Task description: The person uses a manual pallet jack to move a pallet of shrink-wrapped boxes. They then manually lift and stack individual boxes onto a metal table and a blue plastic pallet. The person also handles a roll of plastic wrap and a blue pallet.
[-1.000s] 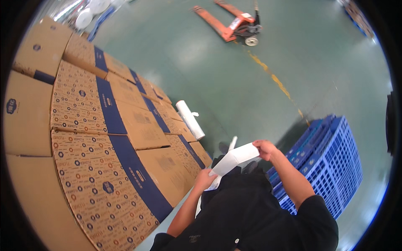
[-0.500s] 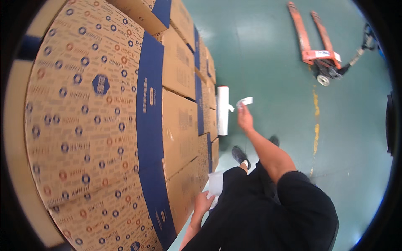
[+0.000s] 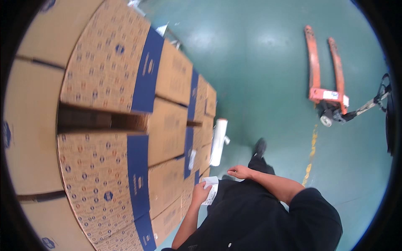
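Observation:
Low beside the carton stack, my left hand [image 3: 202, 193] pinches a sheet of white printed labels [image 3: 211, 189]. My right hand [image 3: 240, 172] is in front of my body, its fingers drawn together toward the cartons. Nothing shows between those fingers, though their inner side is hidden. A white label [image 3: 192, 160] lies against the blue-banded side of a carton [image 3: 189, 148] just ahead of my left hand. Brown cartons [image 3: 167, 129] with blue bands and small printed patterns rise on my left.
A white roll of film [image 3: 218, 142] stands beside the stack, a loose end sticking out. An orange pallet jack [image 3: 328, 95] rests on the green floor [image 3: 259, 75] at the far right. A worn yellow line [image 3: 310, 163] runs along the floor. A dark gap [image 3: 100, 119] separates two top cartons.
My right hand has come back toward my body, and the label it held no longer shows in it. My view has shifted along the stack. My left hand still holds the label sheet.

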Motion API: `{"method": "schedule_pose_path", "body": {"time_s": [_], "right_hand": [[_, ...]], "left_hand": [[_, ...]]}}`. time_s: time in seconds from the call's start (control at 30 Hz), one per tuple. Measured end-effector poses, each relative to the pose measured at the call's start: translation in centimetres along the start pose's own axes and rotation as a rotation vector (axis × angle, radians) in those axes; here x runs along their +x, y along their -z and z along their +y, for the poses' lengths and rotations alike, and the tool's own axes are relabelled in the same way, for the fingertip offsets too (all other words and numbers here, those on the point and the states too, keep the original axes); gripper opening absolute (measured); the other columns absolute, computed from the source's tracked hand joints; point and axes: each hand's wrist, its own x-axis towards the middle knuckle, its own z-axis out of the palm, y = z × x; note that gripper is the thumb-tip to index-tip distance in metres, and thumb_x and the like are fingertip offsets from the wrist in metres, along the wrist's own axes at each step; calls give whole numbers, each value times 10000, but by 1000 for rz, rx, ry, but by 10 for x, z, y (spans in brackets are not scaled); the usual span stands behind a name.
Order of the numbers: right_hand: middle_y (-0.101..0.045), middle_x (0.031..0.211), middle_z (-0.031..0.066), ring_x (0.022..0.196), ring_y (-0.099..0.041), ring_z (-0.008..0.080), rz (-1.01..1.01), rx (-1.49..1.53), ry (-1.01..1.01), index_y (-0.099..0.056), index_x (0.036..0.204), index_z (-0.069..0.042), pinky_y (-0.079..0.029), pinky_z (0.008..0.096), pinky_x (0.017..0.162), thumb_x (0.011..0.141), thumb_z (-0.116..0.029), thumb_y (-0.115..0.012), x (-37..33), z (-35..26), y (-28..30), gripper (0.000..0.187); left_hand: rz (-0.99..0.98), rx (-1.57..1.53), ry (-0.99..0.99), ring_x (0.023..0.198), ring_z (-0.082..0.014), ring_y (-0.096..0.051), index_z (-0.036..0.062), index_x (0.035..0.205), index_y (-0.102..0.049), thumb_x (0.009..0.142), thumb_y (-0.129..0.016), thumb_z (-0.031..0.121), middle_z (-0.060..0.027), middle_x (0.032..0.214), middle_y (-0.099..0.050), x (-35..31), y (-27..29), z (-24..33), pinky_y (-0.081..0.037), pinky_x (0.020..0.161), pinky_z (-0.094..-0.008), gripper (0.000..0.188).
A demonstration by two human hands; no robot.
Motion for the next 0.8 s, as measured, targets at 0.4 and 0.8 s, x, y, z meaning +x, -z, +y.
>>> {"method": "schedule_pose_path", "body": {"time_s": [0.4,0.8], "right_hand": [[-672,799,42,712,-613,114,619,88,228,-596,1107,-36,-517,301,679,848,-99,-700,-52,-133,330,286],[-660,960,59,953,-592,271,727,-961,644,-676,958,-109,-433,456,965,753,-194,-737,88,-260,597,230]], "left_hand": [[-418,-601,171,765,-126,-626,16,1003,-671,920,-659,411,-39,867,-675,246,-21,323,-464,675,-246,405],[-371,-1187,-3,1021,-193,-590,10,1174,-598,1039,-416,338,-82,1093,-637,495,59,521,-464,890,-374,399]]}}
